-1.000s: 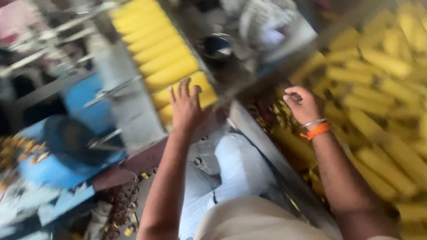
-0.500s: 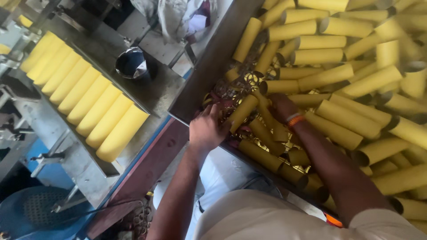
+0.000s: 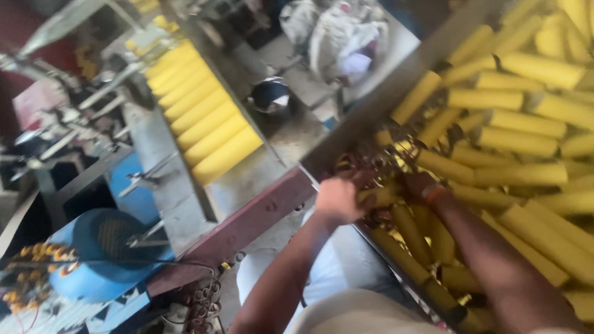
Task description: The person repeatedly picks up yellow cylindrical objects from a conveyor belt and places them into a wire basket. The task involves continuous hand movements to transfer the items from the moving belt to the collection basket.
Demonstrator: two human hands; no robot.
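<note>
My left hand (image 3: 337, 199) is closed around the end of a yellow tube (image 3: 380, 196) at the near edge of a big metal bin (image 3: 371, 114). The bin is full of several yellow tubes (image 3: 513, 142) lying in a loose heap. My right hand (image 3: 421, 184), with an orange band at the wrist, reaches in among the tubes just right of the left hand. Its fingers are buried between the tubes and blurred, so its grip is unclear.
A neat row of yellow tubes (image 3: 201, 114) lies on a grey machine bed (image 3: 179, 204) to the left. A red beam (image 3: 247, 226) runs below the bin. A blue motor (image 3: 102, 247) sits at lower left. A dark bowl (image 3: 272, 96) and white cloth (image 3: 346, 43) lie beyond.
The view swung from the machine side toward the bin. My left hand came down from open in the air and closed on a tube; my right hand went deeper into the heap.
</note>
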